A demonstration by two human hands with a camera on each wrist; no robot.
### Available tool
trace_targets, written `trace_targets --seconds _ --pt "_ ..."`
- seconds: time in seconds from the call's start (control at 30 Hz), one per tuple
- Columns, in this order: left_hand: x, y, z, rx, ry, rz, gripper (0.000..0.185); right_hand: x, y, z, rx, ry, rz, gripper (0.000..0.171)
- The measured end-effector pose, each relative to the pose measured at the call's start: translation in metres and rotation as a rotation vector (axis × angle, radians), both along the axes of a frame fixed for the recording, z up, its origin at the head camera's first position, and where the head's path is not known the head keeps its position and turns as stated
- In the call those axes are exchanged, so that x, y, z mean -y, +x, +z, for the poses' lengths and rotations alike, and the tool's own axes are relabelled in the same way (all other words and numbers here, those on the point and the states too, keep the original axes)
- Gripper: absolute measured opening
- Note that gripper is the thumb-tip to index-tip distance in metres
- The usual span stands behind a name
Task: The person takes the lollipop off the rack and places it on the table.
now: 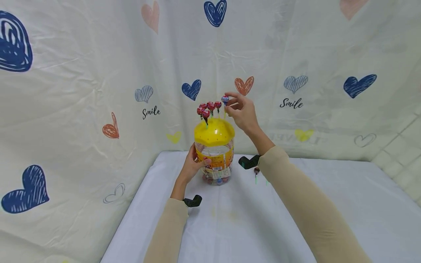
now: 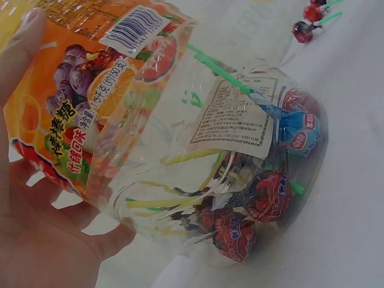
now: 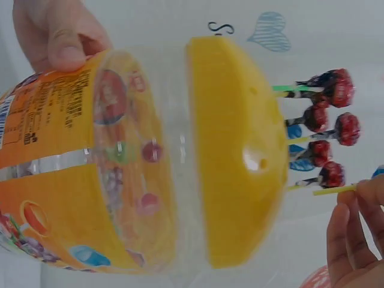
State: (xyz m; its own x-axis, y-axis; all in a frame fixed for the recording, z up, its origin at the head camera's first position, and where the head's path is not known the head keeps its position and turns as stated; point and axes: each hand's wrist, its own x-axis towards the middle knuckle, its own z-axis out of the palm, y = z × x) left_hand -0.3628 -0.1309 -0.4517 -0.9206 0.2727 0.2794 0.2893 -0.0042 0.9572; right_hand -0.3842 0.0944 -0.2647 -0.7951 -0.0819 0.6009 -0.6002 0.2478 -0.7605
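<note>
Cream cloth backdrop w/ heart prints (image 1: pixel 190 89) and "Smile" text, white-covered desk (image 1: pixel 329 204) in front. Clear plastic jar (image 1: pixel 215 160) w/ orange label stands on the desk, yellow domed lid (image 1: pixel 213 131) on top w/ small holes. Left hand (image 1: pixel 192 166) wraps the jar's side, fingers curled round it, thumb on the label. Four red-wrapped lollipops (image 1: pixel 207 109) already stand in lid holes. Right hand (image 1: pixel 241 111) is up beside them, fingers pinching the yellow stick of a blue-wrapped lollipop (image 1: pixel 225 99), held just above the lid's right edge, not seated yet. More lollipops lie inside the jar bottom (image 2: pixel 264 192); a loose one (image 1: pixel 256 170) on the desk at right. Step in hand, I'd say: planting sticks in the lid. Next move prob needs stick tip lined up w/ a free hole, then pushed straight down while the left hand steadies the jar.
</note>
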Motion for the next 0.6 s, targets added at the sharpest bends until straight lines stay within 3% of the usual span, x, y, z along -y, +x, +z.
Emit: trace_targets --seconds 0.2,0.47,0.6 --pt "0.000 -0.002 -0.002 -0.023 0.012 -0.003 0.082 -0.007 0.010 0.010 0.019 -0.013 0.051 0.038" --pt "0.000 0.012 0.017 -0.024 -0.008 -0.035 0.086 -0.019 0.019 0.008 0.052 0.010 0.103 0.040" --pt "0.000 0.016 0.020 -0.014 -0.025 -0.037 0.086 -0.025 0.031 0.011 0.079 0.016 0.102 0.039"
